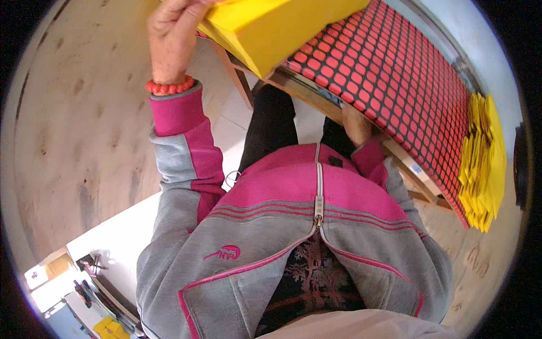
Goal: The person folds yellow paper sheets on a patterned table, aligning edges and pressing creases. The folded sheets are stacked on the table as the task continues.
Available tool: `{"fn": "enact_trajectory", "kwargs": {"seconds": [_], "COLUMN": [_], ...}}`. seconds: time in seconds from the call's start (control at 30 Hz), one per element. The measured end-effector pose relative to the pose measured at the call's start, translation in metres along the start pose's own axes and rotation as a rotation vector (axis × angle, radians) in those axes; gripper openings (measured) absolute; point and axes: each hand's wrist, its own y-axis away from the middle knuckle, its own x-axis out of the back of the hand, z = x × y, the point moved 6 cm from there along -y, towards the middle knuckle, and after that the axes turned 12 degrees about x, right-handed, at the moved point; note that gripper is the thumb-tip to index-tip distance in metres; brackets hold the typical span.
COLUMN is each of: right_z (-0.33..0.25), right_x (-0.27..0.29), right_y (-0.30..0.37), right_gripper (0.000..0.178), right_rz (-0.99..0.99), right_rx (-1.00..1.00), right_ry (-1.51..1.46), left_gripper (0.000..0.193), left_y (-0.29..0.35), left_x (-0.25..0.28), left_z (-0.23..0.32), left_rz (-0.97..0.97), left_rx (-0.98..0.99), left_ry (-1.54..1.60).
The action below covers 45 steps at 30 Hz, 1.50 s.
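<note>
One yellow folded piece point(271, 31), at the left end of the patterned table point(384, 68). My left hand point(172, 39) is closed on its left edge; fingertips cut off by the top of view. My right hand point(357, 125) is below the table's front edge, fingers hidden; can't tell whether it grips anything. My judgement on handling: a light edge pinch should spare the folds, and a second hand on the far side would stop it twisting. Yellow stack point(483, 164) at the right end, well apart.
</note>
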Motion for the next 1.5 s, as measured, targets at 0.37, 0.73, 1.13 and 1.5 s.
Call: {"fn": "enact_trajectory", "kwargs": {"seconds": [0.37, 0.73, 1.13, 1.5], "right_z": [0.01, 0.015, -0.163, -0.259], "right_x": [-0.013, -0.011, 0.089, 0.144], "right_y": [0.007, 0.008, -0.04, -0.2], "right_gripper": [0.028, 0.029, 0.013, 0.021], "right_rz": [0.089, 0.228, -0.667, -0.053], "right_rx": [0.157, 0.097, 0.513, 1.064], "right_ry": [0.244, 0.1, -0.473, -0.136], "left_gripper": [0.013, 0.013, 0.021, 0.022], "left_y": [0.01, 0.007, 0.007, 0.006], "left_x": [-0.026, -0.025, -0.024, -0.022], "left_z": [0.036, 0.029, 0.039, 0.034], "left_rz": [-0.16, -0.145, -0.219, -0.314], "left_rx": [-0.056, -0.026, -0.103, -0.024], "left_ry": [-0.008, -0.06, -0.137, -0.14]}}
